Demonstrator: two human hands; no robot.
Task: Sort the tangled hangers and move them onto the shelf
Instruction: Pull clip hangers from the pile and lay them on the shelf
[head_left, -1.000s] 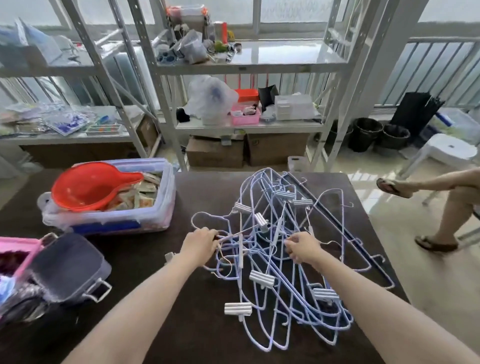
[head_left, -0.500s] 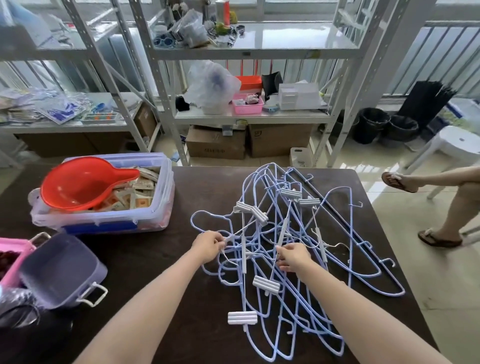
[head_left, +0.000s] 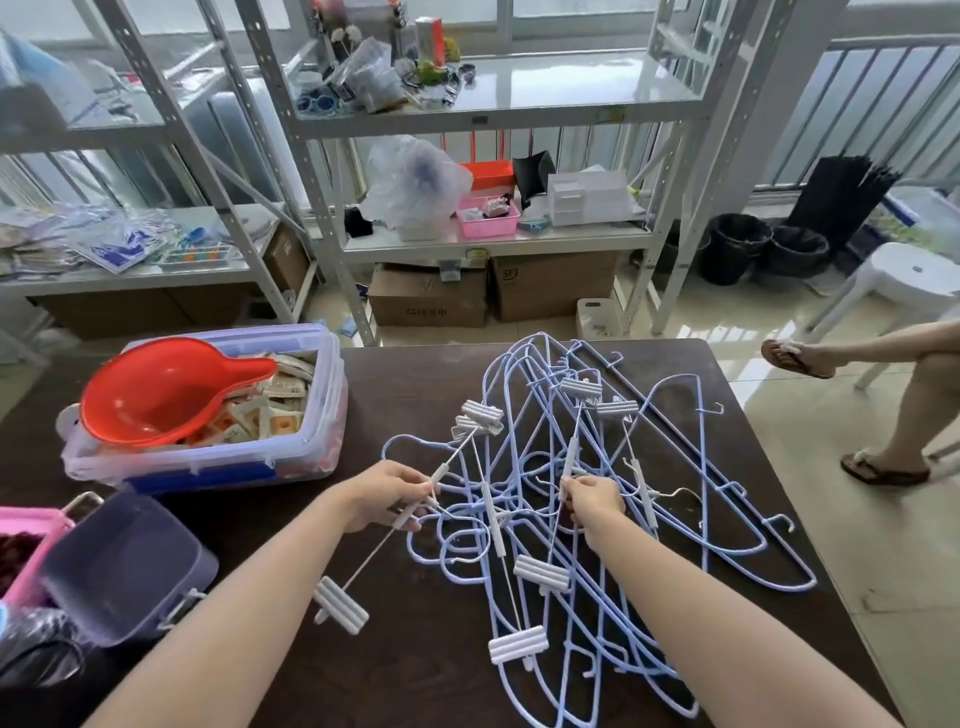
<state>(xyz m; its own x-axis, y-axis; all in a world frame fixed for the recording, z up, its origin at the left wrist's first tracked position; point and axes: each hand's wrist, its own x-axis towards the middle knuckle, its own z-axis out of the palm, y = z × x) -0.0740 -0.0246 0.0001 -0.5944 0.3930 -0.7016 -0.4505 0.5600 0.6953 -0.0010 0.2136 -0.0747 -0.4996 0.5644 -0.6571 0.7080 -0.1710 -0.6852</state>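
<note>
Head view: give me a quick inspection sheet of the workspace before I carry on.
Surface: dark table, far edge bare.
Job's things: blue hangers lie tangled in one pile; white shelf stands beyond the table.
Clutter: clear bin holding a red scoop; purple container.
Hands: left hand grips a white clip bar; right hand pinches a hanger wire.
Cables: nothing seen.
Surroundings: cardboard boxes, white stool, a seated person's legs.

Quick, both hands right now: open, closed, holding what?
Left hand: closed, gripping a white clip rod at the edge of the hanger pile.
Right hand: closed, pinching hanger wires in the pile.
</note>
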